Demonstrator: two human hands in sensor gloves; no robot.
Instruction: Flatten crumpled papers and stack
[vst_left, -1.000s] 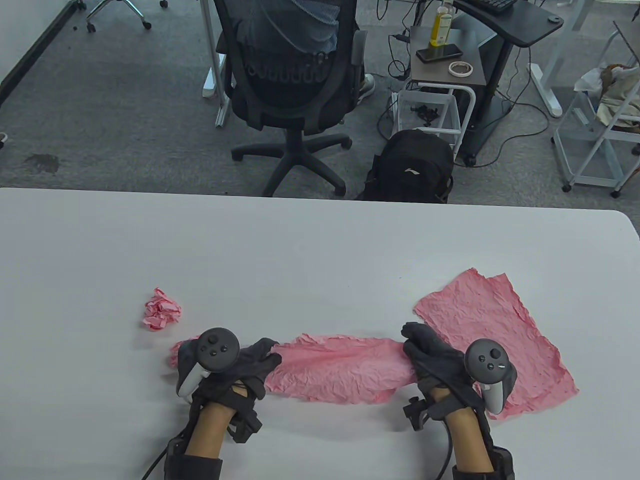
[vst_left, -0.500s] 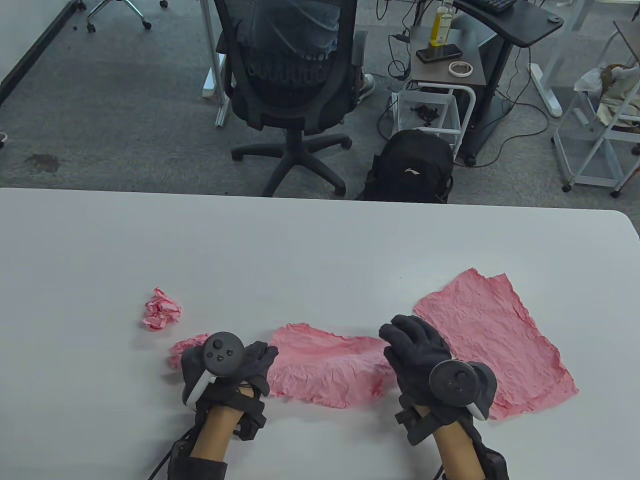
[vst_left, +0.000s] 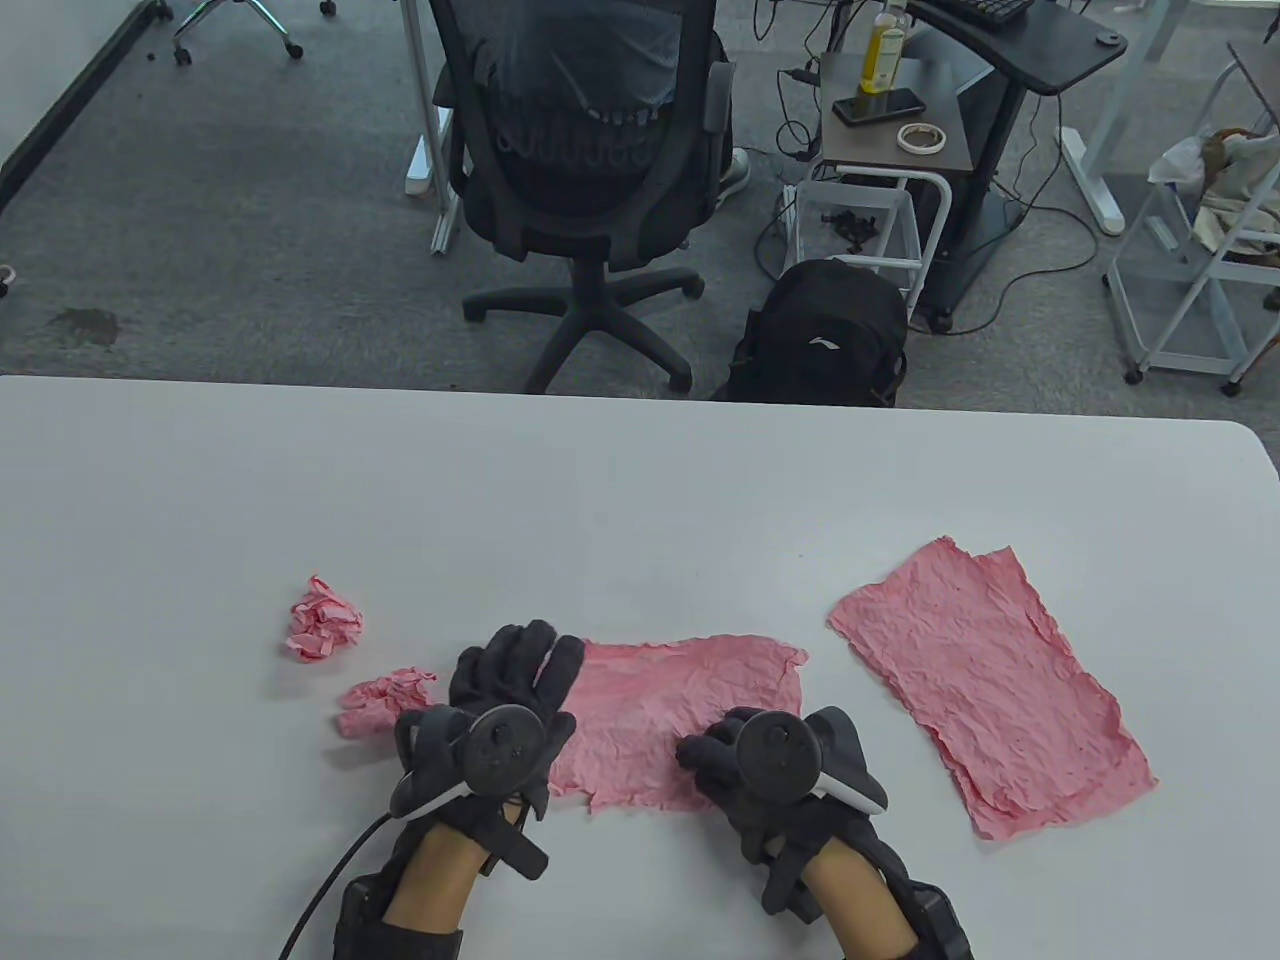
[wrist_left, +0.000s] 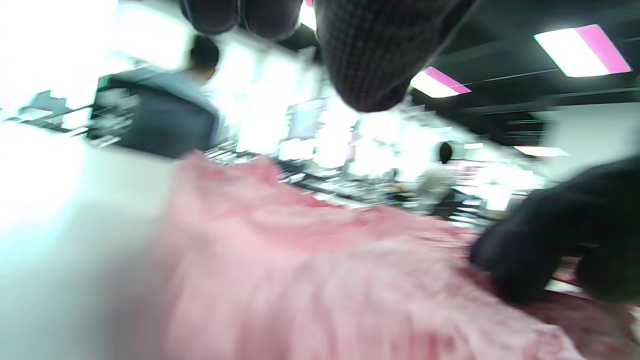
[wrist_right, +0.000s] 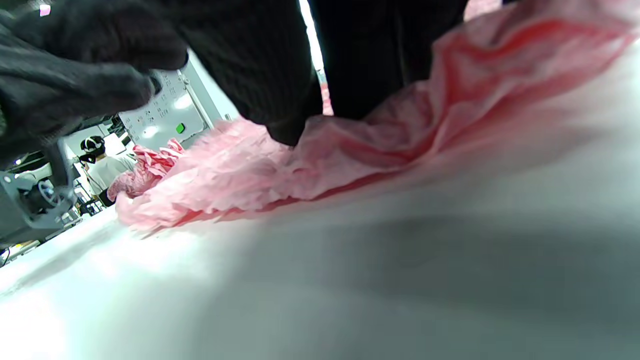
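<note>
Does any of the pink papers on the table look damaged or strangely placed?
Nothing is torn through, as far as visible. The flattened pink sheet at right lies askew, with ragged edges. The middle pink sheet is still wrinkled under both hands. Two crumpled pink balls wait at left.

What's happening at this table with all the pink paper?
A person in black sensor gloves is smoothing out crumpled pink paper. The left hand lies with fingers spread on the left end of a half-flattened sheet, while the right hand presses with curled fingers near its front edge. To the right lies an already flattened sheet, apart from the one being worked. Two crumpled balls wait on the white table at the left.
</note>
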